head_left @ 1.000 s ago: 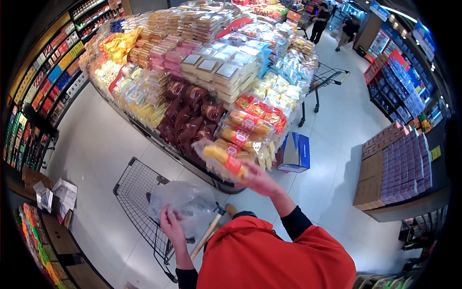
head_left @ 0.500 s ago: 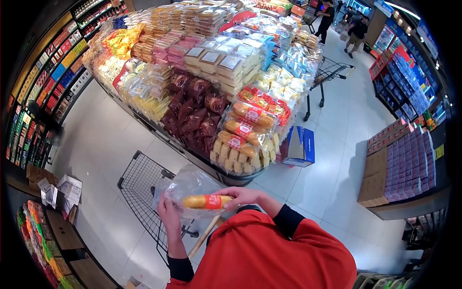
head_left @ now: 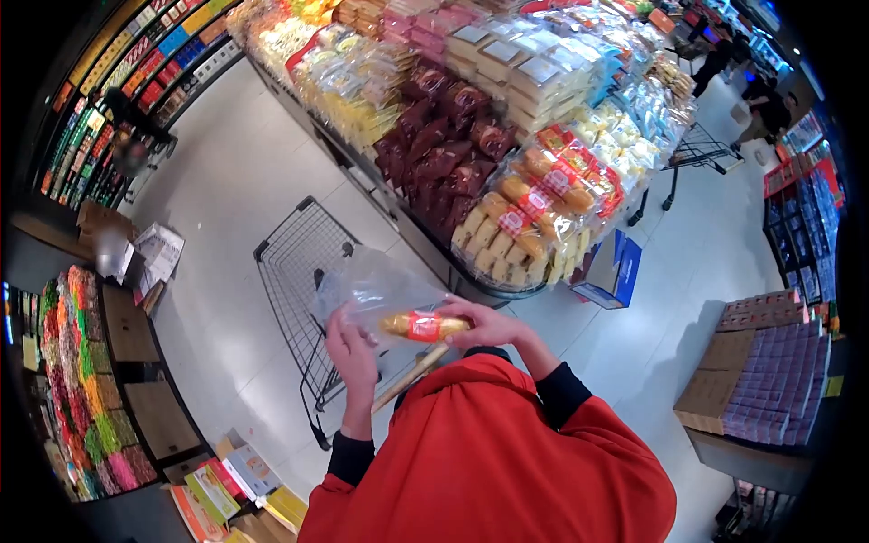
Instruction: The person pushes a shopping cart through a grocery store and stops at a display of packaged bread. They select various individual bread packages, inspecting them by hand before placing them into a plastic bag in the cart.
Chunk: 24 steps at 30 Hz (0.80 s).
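A wrapped bread roll [head_left: 398, 324] with a red label lies level in front of me, its right end gripped by my right hand [head_left: 491, 328]. My left hand [head_left: 351, 348] is closed on the edge of a clear plastic bag [head_left: 385, 282], which spreads out above and behind the roll. The bag's thin film overlaps the roll's left part in this view. Just beyond, at the corner of the display, similar packed rolls [head_left: 529, 195] rest on a stack of light, sliced pastries [head_left: 498, 249].
A wire shopping cart [head_left: 303, 271] stands to the left, its handle [head_left: 412, 373] close under my hands. The food display [head_left: 425, 136] fills the area ahead. Right of it are a blue box [head_left: 615, 271] and stacked cartons [head_left: 769, 376]. Loose candy bins [head_left: 90, 389] line the left.
The view has shifted, so the display and cart sit further right. Both hands keep their hold on bag and roll, and the roll has come slightly nearer the bag's opening edge.
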Each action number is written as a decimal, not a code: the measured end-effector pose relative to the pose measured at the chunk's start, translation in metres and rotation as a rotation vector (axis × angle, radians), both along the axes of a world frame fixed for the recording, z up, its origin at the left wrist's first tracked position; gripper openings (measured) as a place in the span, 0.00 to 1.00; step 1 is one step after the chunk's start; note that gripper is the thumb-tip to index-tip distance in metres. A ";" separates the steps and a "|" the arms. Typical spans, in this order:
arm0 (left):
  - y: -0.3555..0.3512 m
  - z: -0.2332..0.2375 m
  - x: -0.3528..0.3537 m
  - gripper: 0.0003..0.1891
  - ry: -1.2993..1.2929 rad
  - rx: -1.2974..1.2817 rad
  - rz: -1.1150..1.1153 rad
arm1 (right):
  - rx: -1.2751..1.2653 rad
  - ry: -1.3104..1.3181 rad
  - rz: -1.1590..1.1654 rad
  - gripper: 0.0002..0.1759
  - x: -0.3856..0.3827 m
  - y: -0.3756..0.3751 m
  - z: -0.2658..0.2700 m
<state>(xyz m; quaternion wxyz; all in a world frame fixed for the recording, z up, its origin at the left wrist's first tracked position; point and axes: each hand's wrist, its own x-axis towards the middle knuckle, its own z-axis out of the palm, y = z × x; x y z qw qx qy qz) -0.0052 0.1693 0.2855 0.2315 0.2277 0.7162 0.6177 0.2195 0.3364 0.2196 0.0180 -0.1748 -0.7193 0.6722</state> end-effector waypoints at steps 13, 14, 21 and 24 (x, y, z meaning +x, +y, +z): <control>-0.012 -0.029 0.035 0.17 0.462 0.065 -0.411 | -0.959 0.120 -0.120 0.20 -0.100 -0.055 -0.043; -0.016 -0.028 0.037 0.17 0.498 0.082 -0.411 | -0.831 0.192 -0.100 0.19 -0.102 -0.060 -0.044; -0.044 -0.020 0.030 0.18 0.112 -0.008 -0.288 | -0.491 -0.021 -0.243 0.19 -0.115 -0.053 -0.031; -0.052 -0.021 0.030 0.18 -0.088 -0.004 -0.278 | -0.442 -0.120 -0.259 0.20 -0.119 -0.048 -0.030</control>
